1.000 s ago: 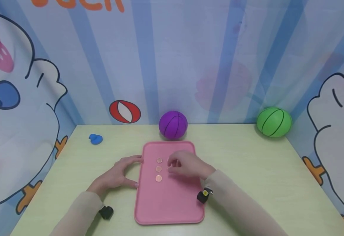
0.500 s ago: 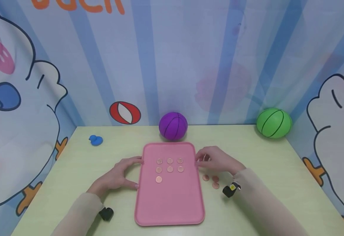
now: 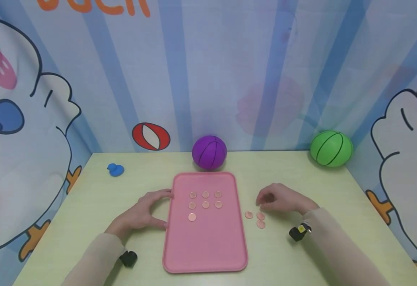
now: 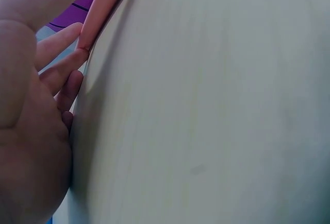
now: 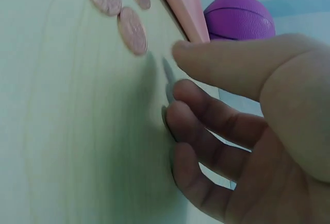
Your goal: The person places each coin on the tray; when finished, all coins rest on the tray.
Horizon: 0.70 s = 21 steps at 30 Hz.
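My left hand [image 3: 141,210] rests at the left edge of a pink tray [image 3: 205,248], thumb and fingers spread apart with their tips at its rim. In the left wrist view the fingertips [image 4: 77,54] touch the tray's side. Several copper-coloured coins [image 3: 206,194] lie on the tray: two rows of three and one coin [image 3: 192,217] below at the left. My right hand [image 3: 281,197] is over the table right of the tray, just behind three loose coins [image 3: 260,224]. In the right wrist view its thumb and bent fingers are apart, with a gap between, beside the coins [image 5: 133,31].
A purple ball [image 3: 209,152] stands just behind the tray. A green ball [image 3: 331,149] sits at the back right corner and a blue toy duck [image 3: 115,170] at the back left. A printed fabric backdrop [image 3: 215,79] rises behind the table.
My right hand has moved off the tray, past its right edge, to the loose coins on the table. The coins it had covered on the tray now show. My left hand has stayed put.
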{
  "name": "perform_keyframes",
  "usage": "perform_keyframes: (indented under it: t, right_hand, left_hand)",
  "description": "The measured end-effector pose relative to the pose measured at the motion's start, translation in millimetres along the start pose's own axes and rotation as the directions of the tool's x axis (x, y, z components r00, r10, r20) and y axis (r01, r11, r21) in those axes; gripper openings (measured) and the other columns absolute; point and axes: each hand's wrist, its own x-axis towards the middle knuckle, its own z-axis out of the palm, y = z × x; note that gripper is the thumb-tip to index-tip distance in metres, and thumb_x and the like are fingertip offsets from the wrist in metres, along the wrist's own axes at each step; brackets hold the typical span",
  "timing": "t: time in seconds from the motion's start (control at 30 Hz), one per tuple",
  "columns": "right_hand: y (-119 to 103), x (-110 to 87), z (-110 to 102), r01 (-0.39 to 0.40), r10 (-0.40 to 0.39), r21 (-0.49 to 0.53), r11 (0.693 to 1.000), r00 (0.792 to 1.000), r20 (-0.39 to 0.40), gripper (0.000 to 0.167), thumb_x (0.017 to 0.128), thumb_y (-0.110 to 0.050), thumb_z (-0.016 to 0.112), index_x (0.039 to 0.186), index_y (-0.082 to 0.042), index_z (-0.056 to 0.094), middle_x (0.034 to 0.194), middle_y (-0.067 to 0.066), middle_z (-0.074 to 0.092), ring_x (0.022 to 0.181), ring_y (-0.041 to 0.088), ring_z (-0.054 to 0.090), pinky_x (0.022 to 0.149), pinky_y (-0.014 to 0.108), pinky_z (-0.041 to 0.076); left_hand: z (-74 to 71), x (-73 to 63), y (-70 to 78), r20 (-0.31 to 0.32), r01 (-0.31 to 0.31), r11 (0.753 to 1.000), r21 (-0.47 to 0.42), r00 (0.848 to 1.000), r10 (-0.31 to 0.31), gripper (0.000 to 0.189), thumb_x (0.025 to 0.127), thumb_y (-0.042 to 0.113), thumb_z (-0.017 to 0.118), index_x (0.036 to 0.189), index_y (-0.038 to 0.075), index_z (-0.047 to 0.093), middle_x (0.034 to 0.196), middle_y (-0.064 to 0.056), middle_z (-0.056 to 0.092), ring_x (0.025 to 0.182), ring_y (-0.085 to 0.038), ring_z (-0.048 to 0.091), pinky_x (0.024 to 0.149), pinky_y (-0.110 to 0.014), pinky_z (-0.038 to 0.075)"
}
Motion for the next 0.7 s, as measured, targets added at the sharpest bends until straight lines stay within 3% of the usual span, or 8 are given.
perform_keyframes:
  t: [0.33, 0.7]
  right_hand:
    - [-3.2, -6.7, -0.6, -0.004, -0.003, 0.081, 0.997, 0.996, 0.09, 0.027, 0.084, -0.006, 0.085, 0.108, -0.019, 0.08, 0.107, -0.005, 0.074, 0.099, 0.02, 0.06, 0.09, 0.032, 0.051]
    - [-5.9, -6.0, 1.7, 0.021, -0.024, 0.036, 0.999, 0.996, 0.085, 0.024, 0.083, -0.006, 0.085, 0.101, -0.022, 0.08, 0.104, -0.007, 0.071, 0.099, 0.019, 0.059, 0.09, 0.032, 0.05]
  left_hand:
    - [-0.9, -0.1, -0.6, 0.0, 0.01, 1.0, 0.0, 1.0, -0.01, 0.093, 0.071, 0.039, 0.097, 0.152, 0.035, 0.053, 0.168, 0.004, 0.037, 0.156, -0.036, 0.023, 0.122, -0.076, 0.017]
    - [-0.2, -0.2, -1.2, -0.001, 0.014, 1.0, -0.021, 1.0, -0.014, 0.094, 0.07, 0.039, 0.097, 0.152, 0.035, 0.053, 0.168, 0.005, 0.037, 0.157, -0.036, 0.022, 0.122, -0.076, 0.014]
